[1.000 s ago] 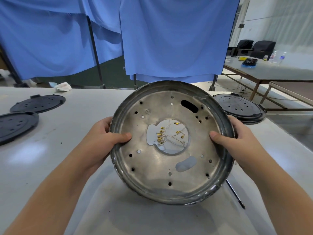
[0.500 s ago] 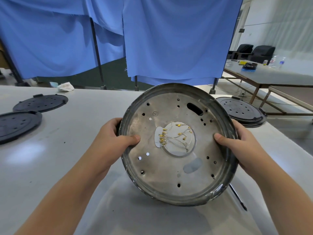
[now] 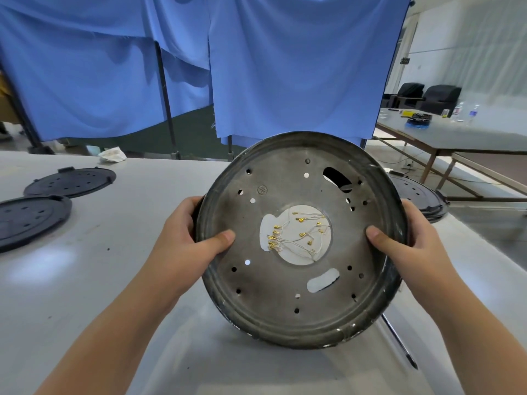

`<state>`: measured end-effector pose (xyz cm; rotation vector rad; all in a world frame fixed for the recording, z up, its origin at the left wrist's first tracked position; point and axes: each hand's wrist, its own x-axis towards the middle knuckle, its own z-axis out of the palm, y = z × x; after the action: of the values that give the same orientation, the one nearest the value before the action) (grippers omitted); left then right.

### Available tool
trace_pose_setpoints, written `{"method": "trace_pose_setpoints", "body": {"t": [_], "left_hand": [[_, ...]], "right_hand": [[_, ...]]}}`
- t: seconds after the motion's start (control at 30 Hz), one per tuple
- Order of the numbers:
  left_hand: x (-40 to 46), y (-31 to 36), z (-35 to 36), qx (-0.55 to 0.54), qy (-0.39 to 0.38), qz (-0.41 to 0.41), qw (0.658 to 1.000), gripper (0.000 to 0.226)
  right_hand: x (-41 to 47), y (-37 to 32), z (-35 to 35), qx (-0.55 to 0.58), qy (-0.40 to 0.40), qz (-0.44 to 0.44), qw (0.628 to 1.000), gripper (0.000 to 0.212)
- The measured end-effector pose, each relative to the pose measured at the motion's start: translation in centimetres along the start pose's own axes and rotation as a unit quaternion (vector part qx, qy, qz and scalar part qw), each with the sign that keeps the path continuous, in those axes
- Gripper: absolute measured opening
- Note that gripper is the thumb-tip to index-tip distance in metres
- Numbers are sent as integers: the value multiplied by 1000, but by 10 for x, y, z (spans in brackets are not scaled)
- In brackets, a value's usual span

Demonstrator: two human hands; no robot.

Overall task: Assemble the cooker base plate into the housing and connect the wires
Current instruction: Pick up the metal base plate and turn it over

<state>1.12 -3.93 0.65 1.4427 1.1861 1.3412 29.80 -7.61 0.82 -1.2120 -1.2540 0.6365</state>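
Note:
A round grey metal cooker housing is held tilted toward me above the white table, its perforated bottom facing the camera. Through its central round opening I see thin white wires with gold terminals lying on the table behind. My left hand grips the housing's left rim, thumb on the inside face. My right hand grips the right rim the same way. Black plastic base plates lie on the table: two at the left, and a stack at the right.
A thin dark screwdriver lies on the white table below the housing at the right. Blue curtains on stands hang behind the table. A crumpled white rag sits beyond the far edge. Another table with chairs stands at the far right.
The housing has shifted slightly right and turned a little clockwise in both hands, tilting more upright toward me. Both hands keep their grip on the rim.

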Motion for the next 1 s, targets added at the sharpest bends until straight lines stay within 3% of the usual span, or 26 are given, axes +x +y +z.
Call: {"method": "trace_pose_setpoints", "body": {"t": [0.4, 0.67, 0.83, 1.0], "left_hand": [[1, -1, -2, -10, -2, -7, 1000, 37], [12, 7, -16, -7, -24, -106, 994, 32], [23, 10, -26, 47, -88, -171, 980, 21], [38, 9, -28, 118, -144, -257, 948, 25]], "right_hand": [[-2, -3, -3, -3, -11, 4, 1000, 31], [5, -18, 1, -36, -48, 97, 993, 34], [15, -21, 0, -130, -121, 194, 965, 30], [21, -20, 2, -216, -199, 273, 916, 27]]}}
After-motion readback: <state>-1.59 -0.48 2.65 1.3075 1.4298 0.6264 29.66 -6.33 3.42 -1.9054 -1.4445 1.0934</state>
